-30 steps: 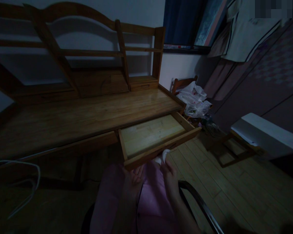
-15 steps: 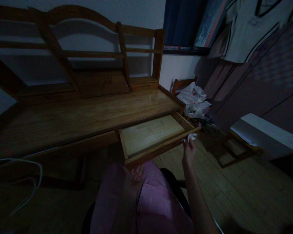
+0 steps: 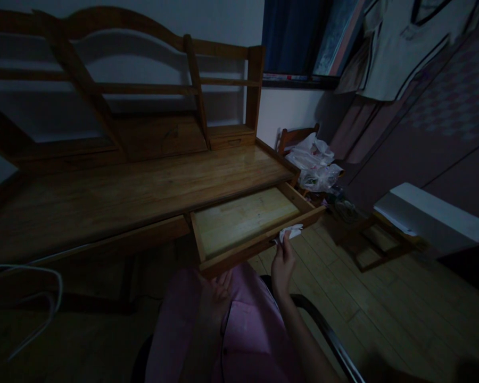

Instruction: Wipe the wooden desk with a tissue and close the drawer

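A wooden desk (image 3: 123, 191) has one drawer (image 3: 259, 246) pulled out, its light wood bottom bare. My right hand (image 3: 282, 260) is closed on a small white cloth (image 3: 290, 232) and presses it against the top of the drawer's front rail, right of its middle. My left hand (image 3: 219, 284) rests on my lap just under the drawer front, fingers loosely spread with nothing in them. I sit in pink trousers (image 3: 239, 330) on a dark chair.
A wooden hutch with shelves (image 3: 151, 85) stands on the desk. White plastic bags (image 3: 313, 162) lie on a small chair right of the desk. A white box (image 3: 431, 218) sits on a low wooden stand at right. A white cable (image 3: 35, 298) hangs at the lower left.
My right hand with the cloth rose from under the drawer to its right corner, then slid left along the front rail. The left hand stayed on my lap.
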A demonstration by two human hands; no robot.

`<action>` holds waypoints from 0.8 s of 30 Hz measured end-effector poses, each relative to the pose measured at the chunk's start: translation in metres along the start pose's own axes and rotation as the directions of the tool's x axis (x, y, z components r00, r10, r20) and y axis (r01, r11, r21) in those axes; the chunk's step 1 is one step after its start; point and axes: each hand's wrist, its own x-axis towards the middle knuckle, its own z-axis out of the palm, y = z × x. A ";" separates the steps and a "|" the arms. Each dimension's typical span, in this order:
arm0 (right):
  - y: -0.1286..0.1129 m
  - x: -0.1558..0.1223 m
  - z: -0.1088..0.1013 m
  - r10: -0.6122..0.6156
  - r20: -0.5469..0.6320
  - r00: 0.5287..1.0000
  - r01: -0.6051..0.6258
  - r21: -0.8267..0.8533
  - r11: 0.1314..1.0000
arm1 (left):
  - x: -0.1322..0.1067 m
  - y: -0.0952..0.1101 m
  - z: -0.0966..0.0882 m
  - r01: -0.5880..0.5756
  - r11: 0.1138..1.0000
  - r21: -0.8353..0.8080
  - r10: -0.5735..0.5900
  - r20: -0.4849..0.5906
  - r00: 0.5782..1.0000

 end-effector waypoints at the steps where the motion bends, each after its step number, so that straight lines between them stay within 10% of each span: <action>1: -0.002 -0.004 0.001 -0.009 0.015 1.000 0.009 -0.005 1.000 | -0.001 0.000 0.001 0.004 1.000 -0.001 -0.004 0.006 1.000; 8: -0.003 -0.030 0.003 -0.126 0.135 0.983 0.137 -0.075 0.988 | -0.017 0.004 0.013 -0.020 0.999 -0.037 0.023 0.099 0.995; 24: 0.065 -0.062 -0.027 -0.334 0.518 0.787 0.491 -0.199 0.848 | -0.010 0.004 0.011 0.009 1.000 -0.011 -0.009 0.002 1.000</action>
